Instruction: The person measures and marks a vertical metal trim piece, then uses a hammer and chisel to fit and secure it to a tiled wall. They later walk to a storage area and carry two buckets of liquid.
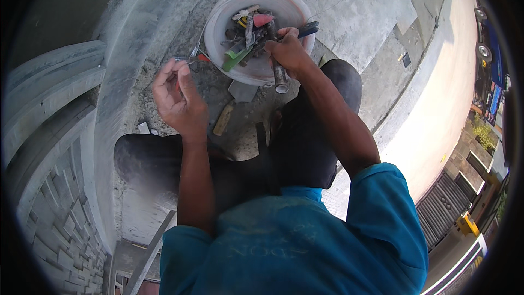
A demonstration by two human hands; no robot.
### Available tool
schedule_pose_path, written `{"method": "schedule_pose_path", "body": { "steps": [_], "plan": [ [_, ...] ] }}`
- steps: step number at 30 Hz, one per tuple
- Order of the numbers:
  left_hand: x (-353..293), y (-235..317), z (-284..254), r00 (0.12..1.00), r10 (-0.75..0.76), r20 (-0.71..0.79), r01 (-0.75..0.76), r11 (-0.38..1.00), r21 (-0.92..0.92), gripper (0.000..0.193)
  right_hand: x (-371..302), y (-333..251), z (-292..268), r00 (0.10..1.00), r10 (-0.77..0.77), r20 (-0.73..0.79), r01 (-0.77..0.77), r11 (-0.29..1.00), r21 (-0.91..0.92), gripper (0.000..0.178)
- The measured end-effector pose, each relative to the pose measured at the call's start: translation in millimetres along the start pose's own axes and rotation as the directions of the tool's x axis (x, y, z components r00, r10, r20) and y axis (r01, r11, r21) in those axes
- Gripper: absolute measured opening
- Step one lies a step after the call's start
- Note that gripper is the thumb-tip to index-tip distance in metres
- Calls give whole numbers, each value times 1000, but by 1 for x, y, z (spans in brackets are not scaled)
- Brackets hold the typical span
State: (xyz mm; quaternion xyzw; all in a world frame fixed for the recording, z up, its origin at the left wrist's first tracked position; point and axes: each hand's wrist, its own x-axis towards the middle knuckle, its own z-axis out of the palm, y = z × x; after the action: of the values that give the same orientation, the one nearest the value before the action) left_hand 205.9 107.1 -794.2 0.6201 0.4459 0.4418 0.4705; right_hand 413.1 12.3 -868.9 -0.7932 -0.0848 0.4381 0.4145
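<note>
My left hand (pixel 180 98) is raised beside the bucket's left side, with thumb and fingers pinched on a thin, greyish piece like wire (pixel 183 60). A bit of red shows behind its fingers, its kind unclear. My right hand (pixel 289 52) is over the bucket's right rim, closed round a dark tool with blue-and-black ends (pixel 308 29); its head is hidden. Directly under that hand, a grey metal tube (pixel 281 79) leans out across the rim. The round whitish bucket (pixel 215 19) holds mixed pieces, among them a pink piece (pixel 262 20) and a green strip (pixel 237 60).
Between my knees, a scraper with a wooden handle (pixel 223 119) and a grey blade (pixel 243 92) lies on rough concrete. A curved wall (pixel 54 76) rises at left. Pale slabs (pixel 355 16) lie beyond the bucket; a blue vehicle (pixel 494 54) stands far right.
</note>
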Motion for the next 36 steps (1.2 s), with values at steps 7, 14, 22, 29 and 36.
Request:
{"method": "schedule_pose_path", "body": {
  "steps": [7,14,22,29,36],
  "plan": [
    [-14,-29,118,679,-97,728,-82,975,207,46,-142,-81,-91,982,-184,33,178,975,135,67],
    [-3,-57,191,476,-403,782,-450,652,610,37,-193,-42,-133,949,-316,-12,308,916,255,66],
    [21,-24,170,819,-256,514,50,924,380,28,-190,13,-138,980,-156,-125,193,906,377,63],
    [29,-32,168,896,-393,208,406,913,-23,56,-178,26,-137,971,-204,-127,237,892,386,64],
    [-33,-46,174,719,-403,567,-37,792,610,24,-171,30,-137,973,-198,-117,229,871,434,66]
  ]
}}
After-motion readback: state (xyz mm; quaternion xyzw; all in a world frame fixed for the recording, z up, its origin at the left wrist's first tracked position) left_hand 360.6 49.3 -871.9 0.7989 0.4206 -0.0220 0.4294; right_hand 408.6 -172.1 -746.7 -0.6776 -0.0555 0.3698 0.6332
